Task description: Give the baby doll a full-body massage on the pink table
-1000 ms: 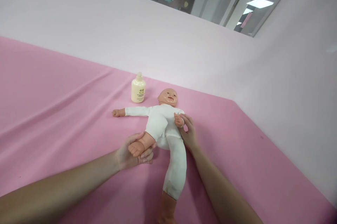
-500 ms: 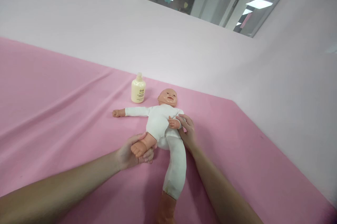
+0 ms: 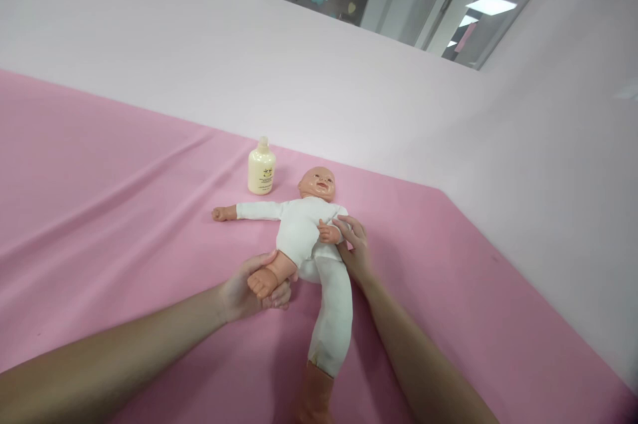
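Two hands at work in the one head view; doll point(image 3: 305, 228) flat on its back on the pink tabletop point(image 3: 100, 198), head toward the far wall, one arm flung out to the left, one long white leg trailing toward the near edge. Likely trouble: bent leg slipping out of a loose cupping grip and dropping back; doll sliding or twisting on the smooth cloth if pulled harder on one side than the other; bottle point(image 3: 262, 171) just beyond the doll's shoulder, upright, easily toppled by a swing of the outstretched arm. Left hand point(image 3: 244, 291) reaching in from the lower left, fingers curled under and around the doll's bare foot point(image 3: 262, 281), knee raised and bent. Right hand point(image 3: 355, 251) coming up from the lower right, fingertips pinching the doll's small wrist against its side; forearm lying close along the straight leg.
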### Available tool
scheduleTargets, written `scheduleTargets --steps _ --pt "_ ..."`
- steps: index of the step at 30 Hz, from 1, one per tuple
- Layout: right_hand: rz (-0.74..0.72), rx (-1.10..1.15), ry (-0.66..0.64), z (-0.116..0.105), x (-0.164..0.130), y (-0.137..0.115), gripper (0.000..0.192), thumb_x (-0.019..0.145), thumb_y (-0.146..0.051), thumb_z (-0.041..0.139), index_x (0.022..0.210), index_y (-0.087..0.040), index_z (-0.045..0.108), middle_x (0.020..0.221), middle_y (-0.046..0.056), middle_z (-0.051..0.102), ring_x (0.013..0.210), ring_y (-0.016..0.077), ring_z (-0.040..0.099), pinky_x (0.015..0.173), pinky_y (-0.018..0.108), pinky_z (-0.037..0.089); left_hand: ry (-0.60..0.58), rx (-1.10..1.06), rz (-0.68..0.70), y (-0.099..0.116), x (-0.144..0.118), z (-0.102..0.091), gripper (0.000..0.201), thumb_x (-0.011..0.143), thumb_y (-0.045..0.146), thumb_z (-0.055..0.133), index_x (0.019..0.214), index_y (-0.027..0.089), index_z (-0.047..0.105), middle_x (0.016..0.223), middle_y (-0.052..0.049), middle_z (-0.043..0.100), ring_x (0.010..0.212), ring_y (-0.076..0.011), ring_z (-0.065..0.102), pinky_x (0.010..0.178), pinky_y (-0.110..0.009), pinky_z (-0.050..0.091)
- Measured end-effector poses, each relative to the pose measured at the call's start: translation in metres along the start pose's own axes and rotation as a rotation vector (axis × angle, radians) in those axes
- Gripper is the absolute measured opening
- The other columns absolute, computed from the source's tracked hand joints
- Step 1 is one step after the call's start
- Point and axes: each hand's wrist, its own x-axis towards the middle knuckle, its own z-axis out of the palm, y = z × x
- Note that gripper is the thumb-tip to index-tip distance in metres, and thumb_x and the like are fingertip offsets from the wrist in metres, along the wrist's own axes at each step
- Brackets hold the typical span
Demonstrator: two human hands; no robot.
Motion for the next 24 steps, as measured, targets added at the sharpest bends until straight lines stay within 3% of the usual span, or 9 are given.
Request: scheduleTargets --steps 9,13,17,21,24 --pt "0.052 0.073 0.014 0.001 0.001 -0.002 0.039 0.089 -0.017 0.054 0.124 -0.032 0.067 0.129 0.007 0.063 0.125 0.0251 0.054 0.107 0.049 0.044 -0.017 0.007 -0.002 0.001 0.0 0.001 0.055 0.088 0.062 0.044 0.088 0.01 0.064 0.051 0.001 0.048 0.052 -0.0142 0.041 0.065 -0.033 0.037" --pt "0.299 0.248 0.077 0.002 0.003 -0.005 0.037 0.089 -0.029 0.059 0.126 -0.026 0.063 0.129 0.008 0.064 0.122 0.0254 0.057 0.106 0.049 0.044 -0.167 0.074 -0.091 -0.003 -0.003 -0.005 0.058 0.084 0.063 0.049 0.096 0.009 0.065 0.056 -0.002 0.057 0.057 -0.0178 0.049 0.069 -0.035 0.04" --pt "0.586 0.463 0.268 0.002 0.004 -0.001 0.043 0.086 -0.039 0.063 0.125 -0.021 0.06 0.121 0.009 0.067 0.109 0.0239 0.063 0.096 0.042 0.052 -0.385 0.17 -0.272 -0.006 -0.008 -0.008 0.053 0.074 0.052 0.064 0.106 0.01 0.066 0.079 -0.009 0.07 0.071 -0.0235 0.061 0.071 -0.037 0.045" --pt "0.702 0.554 0.412 0.002 0.003 0.011 0.05 0.089 -0.046 0.057 0.131 -0.021 0.052 0.128 0.012 0.063 0.115 0.0235 0.062 0.095 0.039 0.054 -0.484 0.302 -0.397 -0.004 -0.012 -0.003 0.047 0.067 0.04 0.074 0.106 0.014 0.069 0.093 -0.009 0.072 0.088 -0.0288 0.066 0.075 -0.038 0.048" --pt "0.681 0.559 0.443 0.002 0.001 0.016 0.056 0.093 -0.049 0.049 0.142 -0.023 0.042 0.134 0.013 0.059 0.118 0.0247 0.062 0.093 0.043 0.056 -0.465 0.308 -0.387 -0.002 -0.013 0.001 0.047 0.067 0.045 0.074 0.102 0.013 0.07 0.095 -0.009 0.072 0.093 -0.0307 0.066 0.079 -0.039 0.049"
